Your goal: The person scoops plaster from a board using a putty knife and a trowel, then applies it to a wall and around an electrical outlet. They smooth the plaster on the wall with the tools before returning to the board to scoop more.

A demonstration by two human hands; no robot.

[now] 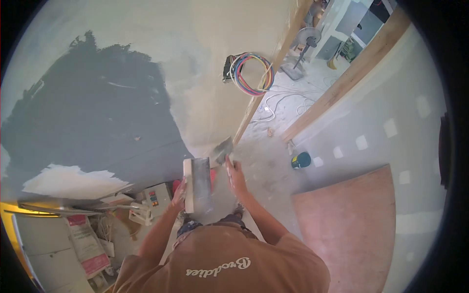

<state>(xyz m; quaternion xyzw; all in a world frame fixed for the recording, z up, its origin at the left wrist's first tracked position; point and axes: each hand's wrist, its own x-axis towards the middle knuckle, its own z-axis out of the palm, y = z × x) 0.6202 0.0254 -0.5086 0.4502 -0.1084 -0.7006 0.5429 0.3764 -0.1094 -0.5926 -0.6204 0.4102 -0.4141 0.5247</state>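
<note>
My left hand [180, 193] is closed round the edge of a long rectangular plaster pan [201, 183], whose pale left side and grey inner face show. In my right hand [236, 177] is a putty knife [224, 148], its wide grey blade tilted up near the bottom end of the door frame. Blade and pan are close together, with the blade above and right of the pan. Beyond them rises a wall with a dark grey patch [112, 112] and beige coating around it. White compound [73, 181] covers part of the wall's lower left.
Coiled coloured cables [252, 74] hang from the wall beside a wooden door frame [349, 73]. Through the doorway stands a fan [309, 39]. A green bucket [301, 160] and a curved brown board [349, 224] are at the right; a bag [88, 246] and boxes lie lower left.
</note>
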